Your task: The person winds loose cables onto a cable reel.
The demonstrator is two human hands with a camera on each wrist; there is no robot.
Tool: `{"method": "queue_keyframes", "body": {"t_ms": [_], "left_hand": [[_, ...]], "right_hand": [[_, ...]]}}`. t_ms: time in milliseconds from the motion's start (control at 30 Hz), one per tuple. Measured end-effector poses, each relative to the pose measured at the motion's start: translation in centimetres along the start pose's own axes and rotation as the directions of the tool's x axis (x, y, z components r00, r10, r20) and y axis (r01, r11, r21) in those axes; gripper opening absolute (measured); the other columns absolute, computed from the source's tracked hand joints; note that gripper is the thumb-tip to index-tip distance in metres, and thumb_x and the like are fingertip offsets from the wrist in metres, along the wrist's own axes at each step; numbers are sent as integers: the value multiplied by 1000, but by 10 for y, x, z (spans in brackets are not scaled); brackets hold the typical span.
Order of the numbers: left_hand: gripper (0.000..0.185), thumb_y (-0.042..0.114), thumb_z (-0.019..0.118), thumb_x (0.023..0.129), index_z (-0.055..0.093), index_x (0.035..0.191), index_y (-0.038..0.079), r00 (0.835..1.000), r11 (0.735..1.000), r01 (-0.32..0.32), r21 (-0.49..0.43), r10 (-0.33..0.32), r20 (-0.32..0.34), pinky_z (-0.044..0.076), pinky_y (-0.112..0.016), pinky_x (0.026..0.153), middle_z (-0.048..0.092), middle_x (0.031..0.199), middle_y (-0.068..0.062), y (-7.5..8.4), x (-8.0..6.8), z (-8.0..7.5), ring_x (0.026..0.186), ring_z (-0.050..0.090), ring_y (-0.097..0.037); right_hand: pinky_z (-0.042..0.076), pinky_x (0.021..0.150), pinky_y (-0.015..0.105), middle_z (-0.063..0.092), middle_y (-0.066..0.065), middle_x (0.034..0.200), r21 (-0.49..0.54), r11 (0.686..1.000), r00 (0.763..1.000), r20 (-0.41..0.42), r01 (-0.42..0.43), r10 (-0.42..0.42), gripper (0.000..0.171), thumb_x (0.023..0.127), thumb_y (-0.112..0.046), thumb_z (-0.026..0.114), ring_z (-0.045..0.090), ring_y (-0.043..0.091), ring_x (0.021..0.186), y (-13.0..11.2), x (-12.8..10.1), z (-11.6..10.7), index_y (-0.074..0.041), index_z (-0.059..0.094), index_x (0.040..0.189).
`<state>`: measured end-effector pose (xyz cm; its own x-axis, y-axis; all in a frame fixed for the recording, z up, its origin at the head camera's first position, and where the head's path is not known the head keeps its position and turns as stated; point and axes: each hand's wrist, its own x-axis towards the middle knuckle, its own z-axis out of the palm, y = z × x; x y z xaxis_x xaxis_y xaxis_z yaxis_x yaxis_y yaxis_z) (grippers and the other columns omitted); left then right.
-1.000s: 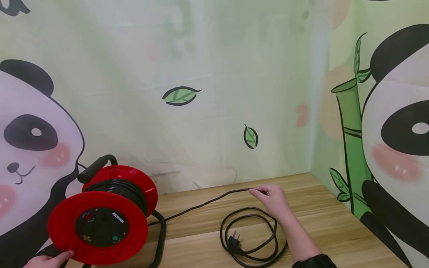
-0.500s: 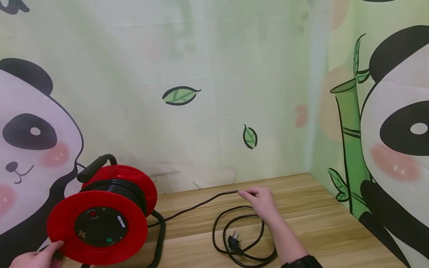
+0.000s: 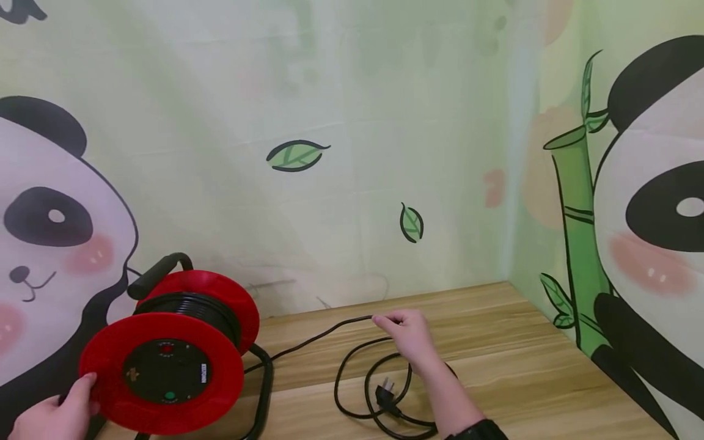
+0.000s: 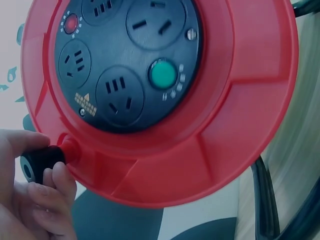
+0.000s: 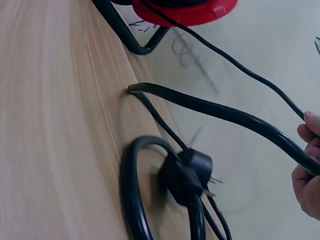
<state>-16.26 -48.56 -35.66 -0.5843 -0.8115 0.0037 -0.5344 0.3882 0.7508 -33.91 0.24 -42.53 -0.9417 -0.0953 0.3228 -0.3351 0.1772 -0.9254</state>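
Observation:
A red cable reel (image 3: 165,421) with a black socket panel (image 3: 165,371) stands at the left of the table, black cable (image 3: 194,307) wound on its drum. My left hand (image 3: 57,412) is at the rim's left edge; in the left wrist view its fingers curl round the black crank knob (image 4: 44,162). My right hand (image 3: 409,339) pinches the free cable (image 3: 324,335) right of the reel, a little above the table. Past that hand the cable lies in loose loops (image 3: 343,373), with the black plug (image 3: 385,394) among them.
The reel's black tube stand (image 3: 264,397) reaches the wooden table (image 3: 302,397) on the right side. A dark carry handle (image 3: 159,275) tops the reel. Behind the table hangs a cloth backdrop (image 3: 352,153) printed with pandas and leaves.
The reel's socket panel has turned as my left hand moved up along the rim's left side. My right hand has drawn leftward toward the reel with the cable, and the loops shifted left.

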Motion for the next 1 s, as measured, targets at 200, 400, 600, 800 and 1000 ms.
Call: {"method": "queue_keyframes", "body": {"t_ms": [200, 400, 600, 800, 1000], "left_hand": [[77, 55, 27, 106, 62, 97, -14, 997, 996, 7, -89, -14, -73, 38, -43, 63, 61, 59, -13, 11, -10, 0, 67, 49, -36], [79, 56, 22, 106, 59, 113, -14, 992, 990, -58, -129, 43, -122, 41, -48, 67, 65, 86, -33, 20, -18, -3, 82, 50, -43], [77, 53, 21, 107, 52, 130, -14, 979, 982, -143, -123, 123, -162, 41, -64, 94, 57, 127, -37, 31, -27, -3, 113, 48, -52], [70, 49, 25, 108, 51, 132, -11, 951, 961, -245, -127, 212, -227, 40, -65, 102, 56, 128, -37, 39, -36, 0, 116, 48, -51], [70, 54, 33, 106, 51, 138, -5, 936, 941, -301, -153, 261, -236, 44, -67, 96, 57, 129, -35, 43, -43, 7, 111, 51, -51]], "right_hand": [[37, 63, 33, 42, -3, 60, 41, 999, 999, 28, -33, 32, 23, 93, -36, 75, 39, 16, 59, -1, -2, 13, -13, 81, 88], [28, 45, 24, 34, -6, 53, 117, 990, 995, 80, -73, 64, 28, 95, -36, 73, 28, 9, 44, -7, -4, 28, -10, 79, 89], [29, 43, 21, 36, -7, 54, 237, 963, 985, 145, -129, 96, 29, 98, -31, 70, 28, 7, 44, -12, -5, 45, -3, 77, 97], [27, 44, 20, 36, -7, 57, 341, 919, 968, 213, -198, 130, 30, 101, -29, 65, 26, 6, 46, -17, -9, 61, 0, 74, 103], [29, 45, 17, 40, -6, 65, 448, 846, 942, 289, -290, 170, 30, 103, -23, 62, 30, 3, 50, -21, -12, 74, 4, 71, 114]]}}
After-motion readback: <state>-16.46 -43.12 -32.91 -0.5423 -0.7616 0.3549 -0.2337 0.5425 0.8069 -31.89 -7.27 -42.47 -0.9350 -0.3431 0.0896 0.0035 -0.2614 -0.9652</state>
